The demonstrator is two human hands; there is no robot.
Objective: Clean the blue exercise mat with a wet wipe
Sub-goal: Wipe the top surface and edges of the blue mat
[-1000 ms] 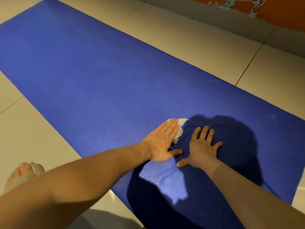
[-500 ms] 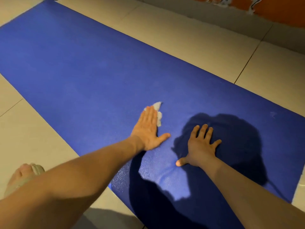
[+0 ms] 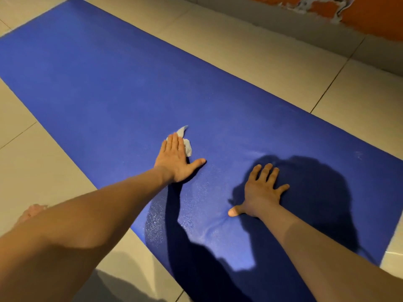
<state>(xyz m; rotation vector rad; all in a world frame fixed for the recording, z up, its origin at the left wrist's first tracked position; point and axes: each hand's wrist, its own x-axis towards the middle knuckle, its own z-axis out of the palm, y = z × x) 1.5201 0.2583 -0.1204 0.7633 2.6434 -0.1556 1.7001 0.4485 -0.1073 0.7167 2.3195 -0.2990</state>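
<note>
The blue exercise mat (image 3: 113,83) lies flat on the tiled floor, running from the top left to the bottom right. My left hand (image 3: 175,159) presses a crumpled white wet wipe (image 3: 185,140) onto the mat with straight fingers; part of the wipe sticks out beyond the fingertips. My right hand (image 3: 260,190) rests flat on the mat to the right, fingers spread. A damp sheen shows on the mat (image 3: 157,223) near my left forearm.
Beige floor tiles (image 3: 250,53) surround the mat. A grey skirting and an orange wall (image 3: 375,16) run along the far side. A bare foot (image 3: 32,211) rests on the tiles at the lower left. Shadows of my head and arms fall on the mat.
My left hand has slid the wipe away from my right hand, leftward and farther up the mat. My right hand has stayed planted in the same place.
</note>
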